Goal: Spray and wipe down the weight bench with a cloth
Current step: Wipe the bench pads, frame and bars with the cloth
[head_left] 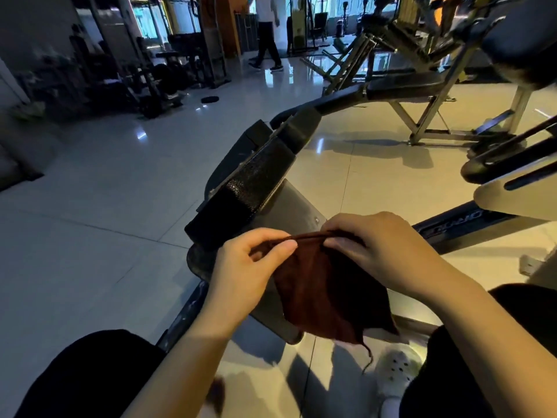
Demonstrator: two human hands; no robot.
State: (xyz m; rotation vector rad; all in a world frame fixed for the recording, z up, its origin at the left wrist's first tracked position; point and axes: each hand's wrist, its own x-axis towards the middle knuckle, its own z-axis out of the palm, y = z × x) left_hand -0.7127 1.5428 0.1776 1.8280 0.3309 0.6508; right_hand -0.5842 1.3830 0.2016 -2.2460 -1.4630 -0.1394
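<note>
Head view, gym floor, read from 9 o'clock to 3 o'clock. At 9 o'clock, dim racks and a weight plate [210,99] lying on the tiled floor [99,188]; at 12 o'clock, far off, a person [266,34] walking. Centre, between 12 and 6 o'clock: weight bench [256,176], dark textured pad, long axis running from near the hands at 6 o'clock up and away toward 1 o'clock. Left hand [245,270], grip closed in a thumb-and-forefinger pinch on the top edge of the cloth [325,294], at 7 o'clock of the pad's near end. Cloth dark reddish-brown, top hem stretched level between both hands, body hanging down toward 5 o'clock with a loose thread at the lower corner; held in the air just in front of the bench's near end, contact with the pad not discernible. Right hand [370,245], grip likewise closed, fingers curled over the same hem, at 5 o'clock of the pad's near end. Both hands near the bench; left hand judged slightly nearer the padded block, which lies at 12 o'clock from the cloth. Spray bottle not visible. At 2 o'clock, a second adjustable bench [401,89] on a metal frame, well apart. Judgement: cloth being spread or refolded for wiping; coming move likely a short push forward toward 12 o'clock onto the pad, then strokes along its long axis toward 1 o'clock.
</note>
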